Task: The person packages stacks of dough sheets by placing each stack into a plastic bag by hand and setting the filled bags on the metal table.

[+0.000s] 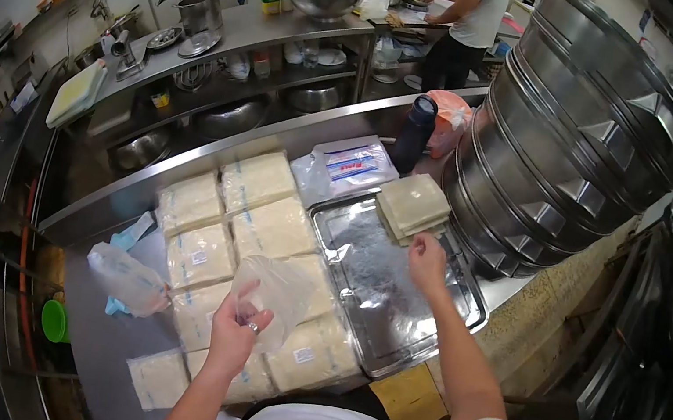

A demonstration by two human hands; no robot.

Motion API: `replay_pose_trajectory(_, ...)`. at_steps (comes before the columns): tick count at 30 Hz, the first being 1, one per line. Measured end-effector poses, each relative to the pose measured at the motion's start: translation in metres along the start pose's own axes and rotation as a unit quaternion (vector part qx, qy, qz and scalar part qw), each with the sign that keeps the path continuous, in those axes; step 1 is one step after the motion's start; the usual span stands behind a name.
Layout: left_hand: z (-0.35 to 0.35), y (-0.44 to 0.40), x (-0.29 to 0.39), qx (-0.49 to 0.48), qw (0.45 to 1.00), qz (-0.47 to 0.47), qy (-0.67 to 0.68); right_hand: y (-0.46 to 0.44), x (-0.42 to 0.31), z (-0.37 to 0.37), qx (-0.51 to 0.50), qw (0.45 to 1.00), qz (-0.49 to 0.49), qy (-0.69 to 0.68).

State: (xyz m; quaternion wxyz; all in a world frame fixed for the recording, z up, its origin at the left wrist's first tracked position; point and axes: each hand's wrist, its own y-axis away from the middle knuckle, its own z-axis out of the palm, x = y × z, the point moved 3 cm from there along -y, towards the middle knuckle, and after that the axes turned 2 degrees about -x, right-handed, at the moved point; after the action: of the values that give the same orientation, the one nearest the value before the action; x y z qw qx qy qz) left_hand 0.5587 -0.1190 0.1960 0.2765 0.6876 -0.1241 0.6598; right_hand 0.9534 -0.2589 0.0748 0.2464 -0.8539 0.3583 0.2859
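Observation:
My left hand (239, 329) is closed on a thin, translucent plastic bag (280, 294), held above the rows of packs. A ring shows on one finger. My right hand (426, 261) is at the near edge of a stack of pale square sheets, perhaps dough wrappers (413, 203), its fingers curled together. Whether a sheet is pinched between them is hidden. That stack lies at the far end of a shiny metal tray (360, 281). Left of the tray, several plastic-wrapped packs of pale squares (269, 224) lie side by side on the steel table.
Tall stacked steel steamer rings (543, 147) stand right of the tray. A dark bottle (414, 134), an orange bag (449, 122) and a packet with blue and red print (353, 162) sit behind it. A crumpled plastic bag (125, 277) lies left. Another person (476, 15) works at the back.

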Motion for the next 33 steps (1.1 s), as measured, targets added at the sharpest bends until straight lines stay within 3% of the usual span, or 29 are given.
replay_pose_trajectory(4,0.027,0.003,0.002,-0.014,0.998,-0.022,-0.051,-0.085,0.033,-0.005,-0.068,0.969,-0.124,0.205)
replay_pose_trajectory(7,0.039,0.006,-0.004,0.002,0.997,-0.055,-0.054,-0.121,0.041,0.005,-0.108,0.868,-0.262,0.407)
replay_pose_trajectory(11,0.049,0.004,-0.014,0.030,0.996,-0.054,-0.061,-0.155,0.044,0.011,-0.303,0.832,-0.287,0.366)
replay_pose_trajectory(14,0.054,0.003,-0.019,0.039,0.995,-0.061,-0.063,-0.165,0.061,0.017,-0.330,0.798,-0.341,0.372)
replay_pose_trajectory(19,0.055,-0.008,-0.034,0.040,0.996,-0.071,-0.036,-0.140,0.071,0.016,-0.132,0.761,-0.483,0.413)
replay_pose_trajectory(22,0.057,-0.010,-0.012,0.037,0.981,-0.189,-0.030,-0.135,0.072,0.024,-0.091,0.774,-0.475,0.408)
replay_pose_trajectory(25,0.045,-0.014,0.003,0.012,0.971,-0.236,-0.026,-0.138,0.071,0.028,-0.110,0.779,-0.458,0.413)
replay_pose_trajectory(29,0.018,-0.018,0.022,-0.053,0.976,-0.201,0.063,-0.149,0.058,0.027,-0.184,0.807,-0.376,0.417)
replay_pose_trajectory(33,-0.008,-0.026,0.035,-0.040,0.980,-0.195,0.010,-0.202,0.054,0.024,-0.341,0.880,-0.236,0.230)
